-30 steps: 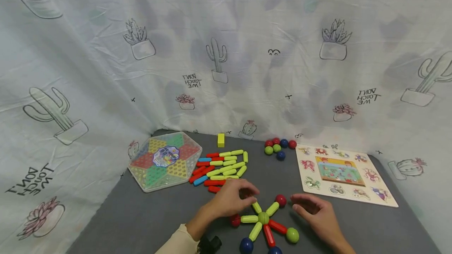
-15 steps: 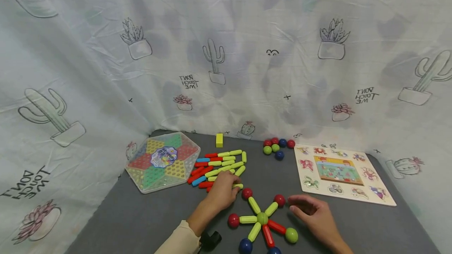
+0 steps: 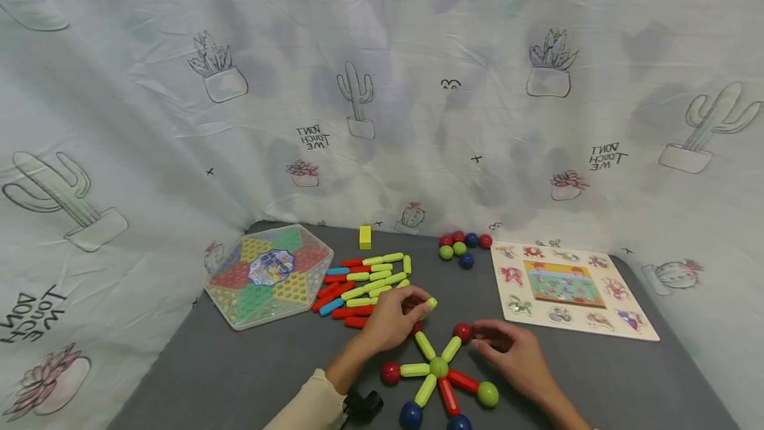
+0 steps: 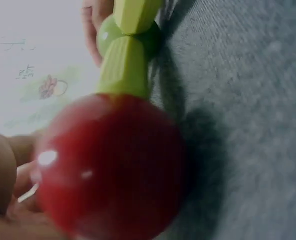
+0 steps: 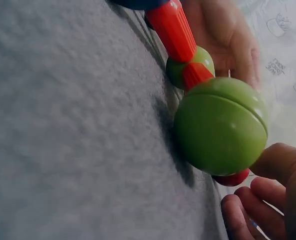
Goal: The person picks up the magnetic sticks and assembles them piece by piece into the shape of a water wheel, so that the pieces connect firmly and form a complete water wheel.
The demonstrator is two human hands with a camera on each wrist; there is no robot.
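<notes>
My left hand (image 3: 388,320) pinches a short yellow-green rod (image 3: 432,302) between thumb and fingers, above the table; most of the rod is hidden by the hand. Below it lies a star of rods round a green centre ball (image 3: 438,367), with coloured balls on the rod ends. The star's upper-left red ball is partly behind my left hand. My right hand (image 3: 513,354) is loosely curved beside the upper-right red ball (image 3: 462,332); whether it touches is unclear. A red ball (image 4: 112,165) fills the left wrist view, and a green ball (image 5: 223,127) the right wrist view.
Loose red, blue and yellow-green rods (image 3: 358,290) lie left of centre. Behind stand a yellow block (image 3: 365,237) and a cluster of loose balls (image 3: 459,249). A hexagonal game box (image 3: 268,277) sits left, a picture puzzle board (image 3: 573,320) right. A patterned curtain (image 3: 406,118) hangs behind.
My left hand moved from above the star to the loose rods, took hold of a yellow-green rod and carried it back rightward over the star's far side. My right hand stays near the upper-right red ball.
</notes>
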